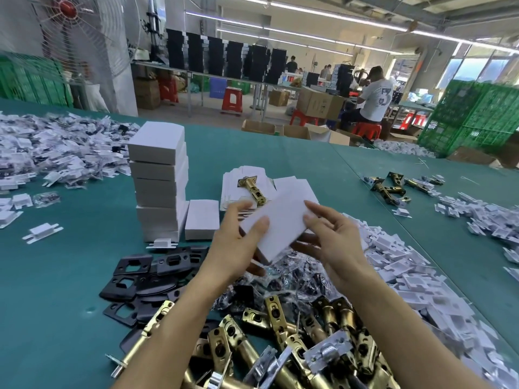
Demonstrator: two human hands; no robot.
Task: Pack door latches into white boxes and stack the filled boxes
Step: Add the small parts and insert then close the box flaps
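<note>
Item: white box (276,223), thin card, being held tilted in the air just right of the stack (158,178) of filled boxes. The left hand (238,242) is gripping its near-left end, thumb on top and fingers curling beneath. The right hand (334,242) is pinching the right edge between thumb and fingers. Whether a latch is already lying inside cannot be told. Handling, as judged: the card is likely feeling light and smooth and denting readily on its broad faces, so the folded edges and corners are serving as the better hold. With a latch inside it would probably be weighing noticeably more and shifting if tipped. Item: one lone box (202,219), sitting against the right foot of the stack. Item: flat cartons (292,182), lying right of the stack beyond the held box, one brass latch (252,189) resting on them. Item: latches (295,332), heaped nearer the person than the stack. They are looking rigid and heavy, with hard-edged faceplates, and are probably best taken by the barrel. The stack is standing tall and slightly uneven, so any box going on top is needing square placement.
</note>
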